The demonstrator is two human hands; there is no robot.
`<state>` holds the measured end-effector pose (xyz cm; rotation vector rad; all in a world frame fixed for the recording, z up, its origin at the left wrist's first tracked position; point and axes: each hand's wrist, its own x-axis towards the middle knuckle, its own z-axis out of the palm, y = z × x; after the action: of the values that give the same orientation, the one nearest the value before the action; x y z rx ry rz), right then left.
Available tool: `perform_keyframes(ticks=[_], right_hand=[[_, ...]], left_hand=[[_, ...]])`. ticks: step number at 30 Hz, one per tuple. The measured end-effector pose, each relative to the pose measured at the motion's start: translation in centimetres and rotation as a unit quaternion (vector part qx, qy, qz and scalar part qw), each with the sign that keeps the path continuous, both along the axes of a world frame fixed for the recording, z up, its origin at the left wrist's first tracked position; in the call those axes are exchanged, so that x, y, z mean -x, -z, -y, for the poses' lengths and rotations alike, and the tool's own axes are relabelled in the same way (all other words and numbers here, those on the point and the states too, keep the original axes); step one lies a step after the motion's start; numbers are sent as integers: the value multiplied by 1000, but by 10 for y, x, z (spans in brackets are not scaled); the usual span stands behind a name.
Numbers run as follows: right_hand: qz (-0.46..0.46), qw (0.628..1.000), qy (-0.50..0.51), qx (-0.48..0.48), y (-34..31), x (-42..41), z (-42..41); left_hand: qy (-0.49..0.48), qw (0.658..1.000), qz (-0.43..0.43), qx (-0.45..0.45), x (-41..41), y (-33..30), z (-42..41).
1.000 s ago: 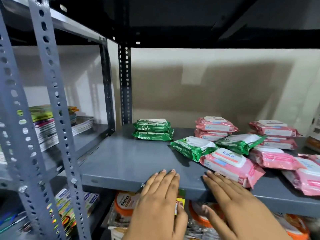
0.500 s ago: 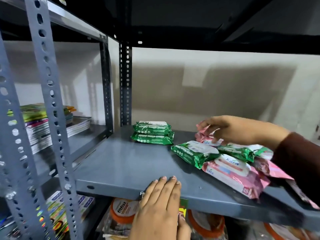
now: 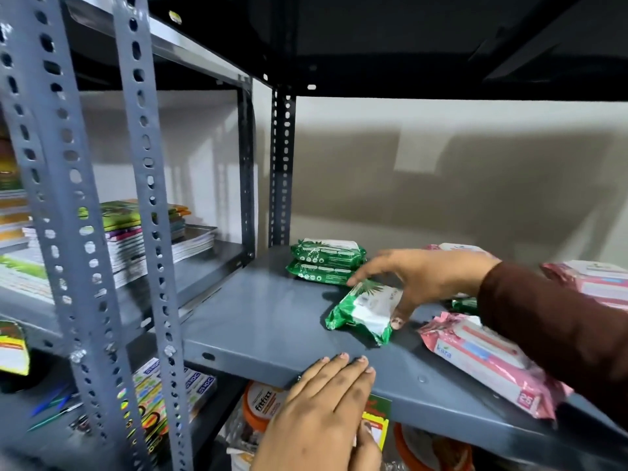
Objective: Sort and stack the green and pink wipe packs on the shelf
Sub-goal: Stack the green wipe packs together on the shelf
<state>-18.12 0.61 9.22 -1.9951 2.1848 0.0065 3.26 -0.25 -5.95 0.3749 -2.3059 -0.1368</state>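
Green wipe pack (image 3: 363, 311) gripped by the right hand (image 3: 421, 277); left hand (image 3: 326, 413) flat on the shelf (image 3: 265, 321) edge.

Grey slotted-steel racking (image 3: 149, 185), dim beige wall (image 3: 441, 185) behind — shadowed

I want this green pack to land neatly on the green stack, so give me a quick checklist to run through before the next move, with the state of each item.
1. Right hand grips the loose green pack: ok, fingers over its far edge, thumb at its near corner.
2. Pack clear of the shelf: cannot tell; it is tilted.
3. Green stack ready to receive: ok, two packs lie flat and aligned at the back.
4. Path to the stack free: ok, only bare shelf lies between.
5. Left hand out of the way: ok, it rests on the shelf's front edge.
6. Pink pack safe from the sleeve: not ok, the sleeve hangs right over it.
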Motion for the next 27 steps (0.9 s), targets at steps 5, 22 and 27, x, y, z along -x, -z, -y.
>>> perform_keyframes(ticks=[5, 22, 27], right_hand=[[61, 998, -8, -10, 5, -1, 19], [24, 986, 108, 126, 34, -54, 58], [127, 976, 103, 141, 29, -13, 45]], left_hand=[[-4, 1000, -10, -14, 0, 0, -2], [8, 999, 5, -40, -4, -12, -5], [-26, 997, 31, -59, -26, -28, 15]])
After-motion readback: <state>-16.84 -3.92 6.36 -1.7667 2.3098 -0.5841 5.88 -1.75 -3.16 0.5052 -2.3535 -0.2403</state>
